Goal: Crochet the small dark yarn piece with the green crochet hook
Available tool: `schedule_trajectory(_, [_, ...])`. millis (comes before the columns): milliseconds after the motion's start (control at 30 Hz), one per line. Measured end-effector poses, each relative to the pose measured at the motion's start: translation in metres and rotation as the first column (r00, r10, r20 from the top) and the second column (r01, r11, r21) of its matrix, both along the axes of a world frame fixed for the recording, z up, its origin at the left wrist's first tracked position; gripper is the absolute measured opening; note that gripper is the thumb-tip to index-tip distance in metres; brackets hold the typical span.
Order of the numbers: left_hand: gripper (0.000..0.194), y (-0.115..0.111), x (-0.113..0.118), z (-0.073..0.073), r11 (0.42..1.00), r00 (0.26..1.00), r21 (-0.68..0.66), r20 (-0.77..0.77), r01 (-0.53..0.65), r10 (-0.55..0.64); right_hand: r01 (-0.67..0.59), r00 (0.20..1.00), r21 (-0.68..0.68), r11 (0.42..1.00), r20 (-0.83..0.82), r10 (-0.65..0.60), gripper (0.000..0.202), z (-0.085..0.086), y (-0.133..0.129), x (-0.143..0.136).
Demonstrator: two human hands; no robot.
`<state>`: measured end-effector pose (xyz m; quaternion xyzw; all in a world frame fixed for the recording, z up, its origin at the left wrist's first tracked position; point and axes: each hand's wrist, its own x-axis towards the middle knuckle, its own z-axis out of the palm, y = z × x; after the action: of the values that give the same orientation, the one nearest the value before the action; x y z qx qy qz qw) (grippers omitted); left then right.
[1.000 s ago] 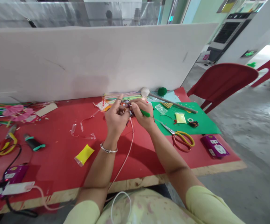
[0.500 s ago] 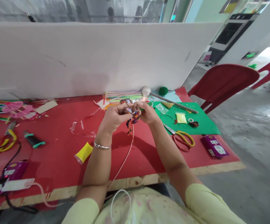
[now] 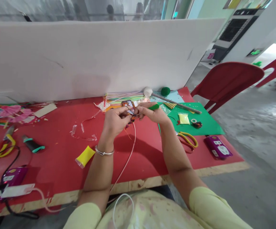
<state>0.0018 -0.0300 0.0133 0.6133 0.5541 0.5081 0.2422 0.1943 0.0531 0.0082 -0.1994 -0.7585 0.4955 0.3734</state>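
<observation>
My left hand [image 3: 115, 122] pinches a small dark multicoloured piece of yarn work [image 3: 129, 122], with loose orange strands hanging under it. In my right hand [image 3: 155, 114] is a crochet hook [image 3: 154, 107]; its green handle sticks out above the fingers, and its thin shaft points left to the yarn. Both hands are closed and nearly meet above the table's middle. Fingers cover much of the yarn piece and the hook's tip. Just behind them lies a phone [image 3: 127, 104] with a lit screen. A pinkish cable [image 3: 131, 152] runs from beneath the hands to the front edge.
Yellow-handled scissors [image 3: 188, 140] and a purple box [image 3: 218, 147] lie right, beside a green sheet [image 3: 208, 117]. A yellow packet [image 3: 85, 156], a cutter [image 3: 33, 144] and more scissors [image 3: 7, 144] are left. A white panel [image 3: 85, 57] stands behind the red table [image 3: 59, 165].
My right hand has turned and moved slightly right, so the hook's green handle shows more. Less of the yarn piece is visible between my fingers. The view has shifted slightly.
</observation>
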Motion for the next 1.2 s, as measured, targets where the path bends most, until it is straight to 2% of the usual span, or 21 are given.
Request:
schedule_trajectory(67, [0.034, -0.002, 0.003, 0.002, 0.997, 0.997, 0.031, -0.026, -0.071, 0.072, 0.052, 0.999, 0.151, 0.987, -0.024, -0.049, 0.042, 0.004, -0.005, -0.003])
schedule_trajectory(133, [0.032, -0.003, 0.005, 0.003, 0.989, 0.99, 0.067, -0.046, -0.132, 0.135, 0.129, 0.991, 0.321, 0.938, -0.07, -0.112, 0.043, 0.005, -0.009, -0.008])
schedule_trajectory(267, [0.024, -0.006, 0.006, 0.005, 0.955, 0.965, 0.16, -0.039, -0.249, 0.258, 0.232, 0.971, 0.59, 0.773, -0.099, -0.216, 0.036, 0.002, -0.02, -0.021])
schedule_trajectory(367, [0.022, -0.006, 0.005, 0.007, 0.947, 0.958, 0.144, 0.069, -0.286, 0.279, 0.296, 0.942, 0.708, 0.641, -0.106, -0.317, 0.025, -0.004, -0.029, -0.03])
schedule_trajectory(467, [0.031, -0.009, 0.004, 0.012, 0.981, 0.935, 0.084, 0.327, -0.174, 0.138, 0.412, 0.894, 0.756, 0.509, -0.228, -0.385, 0.015, -0.015, -0.034, -0.036])
schedule_trajectory(533, [0.037, -0.012, 0.002, 0.017, 0.998, 0.85, 0.052, 0.526, -0.045, 0.011, 0.501, 0.852, 0.762, 0.411, -0.35, -0.39, 0.016, -0.022, -0.035, -0.038])
schedule_trajectory(600, [0.038, -0.017, -0.003, 0.023, 0.992, 0.743, 0.01, 0.661, 0.13, -0.104, 0.54, 0.836, 0.76, 0.361, -0.436, -0.333, 0.022, -0.024, -0.036, -0.036])
schedule_trajectory(667, [0.036, -0.022, -0.011, 0.03, 0.948, 0.666, -0.026, 0.718, 0.317, -0.203, 0.497, 0.867, 0.786, 0.368, -0.428, -0.257, 0.029, -0.018, -0.038, -0.032])
schedule_trajectory(767, [0.033, -0.031, -0.025, 0.04, 0.87, 0.625, -0.049, 0.716, 0.49, -0.311, 0.335, 0.94, 0.86, 0.386, -0.273, -0.206, 0.03, 0.003, -0.048, -0.023])
schedule_trajectory(833, [0.031, -0.036, -0.031, 0.044, 0.86, 0.646, -0.064, 0.689, 0.506, -0.329, 0.238, 0.958, 0.893, 0.382, -0.151, -0.243, 0.023, 0.019, -0.057, -0.02])
schedule_trajectory(900, [0.031, -0.041, -0.036, 0.045, 0.886, 0.698, -0.072, 0.646, 0.458, -0.308, 0.184, 0.953, 0.905, 0.384, -0.07, -0.294, 0.018, 0.033, -0.066, -0.019])
schedule_trajectory(967, [0.029, -0.046, -0.039, 0.045, 0.917, 0.763, -0.071, 0.582, 0.393, -0.282, 0.145, 0.949, 0.897, 0.417, -0.007, -0.314, 0.019, 0.045, -0.077, -0.019])
schedule_trajectory(1033, [0.025, -0.051, -0.042, 0.045, 0.935, 0.824, -0.077, 0.502, 0.346, -0.263, 0.077, 0.96, 0.863, 0.5, 0.071, -0.272, 0.02, 0.056, -0.088, -0.018])
schedule_trajectory(1100, [0.021, -0.056, -0.044, 0.046, 0.937, 0.859, -0.083, 0.435, 0.338, -0.271, 0.005, 0.979, 0.79, 0.614, 0.121, -0.164, 0.022, 0.065, -0.096, -0.016])
schedule_trajectory(1200, [0.019, -0.064, -0.047, 0.051, 0.913, 0.856, -0.099, 0.399, 0.396, -0.328, -0.021, 0.994, 0.61, 0.792, 0.096, -0.047, 0.032, 0.076, -0.101, -0.013])
